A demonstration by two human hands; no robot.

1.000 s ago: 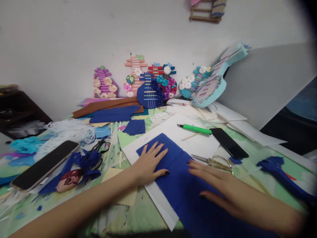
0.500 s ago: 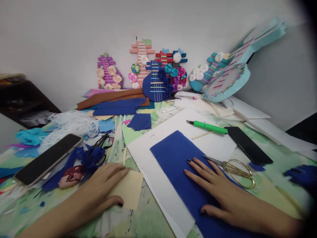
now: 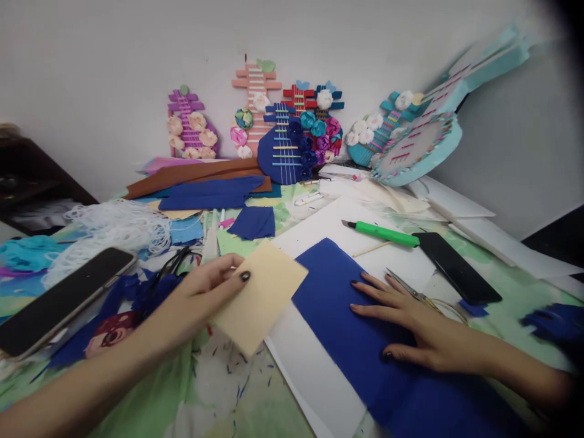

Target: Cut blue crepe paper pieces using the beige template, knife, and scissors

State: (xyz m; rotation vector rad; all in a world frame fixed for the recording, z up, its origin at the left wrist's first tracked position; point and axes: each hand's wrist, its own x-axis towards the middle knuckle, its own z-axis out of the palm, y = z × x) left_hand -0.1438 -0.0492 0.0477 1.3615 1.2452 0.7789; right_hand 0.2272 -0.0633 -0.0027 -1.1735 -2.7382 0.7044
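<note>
Our left hand pinches a cream card between thumb and fingers at its left side, holding it tilted above the table. In our view the card's right corner meets the far left edge of the blue sheet; we cannot tell whether they touch. Our right hand lies spread on the blue sheet, grasping nothing. The scissors sit just beyond its fingers, partly hidden, so that side is tight. The green cutter and the dark phone bound us farther out.

The blue sheet lies across the white sheet, whose left edge slants down toward us. Left of that edge, a strip of flecked table cover gives us room, with the other phone well apart at the far left.

Half a second ago the card lay flat on the cover beneath our left hand; now we have it raised and nearer the blue sheet. Our right hand stays on the blue sheet and hides more of the scissors' handles.
</note>
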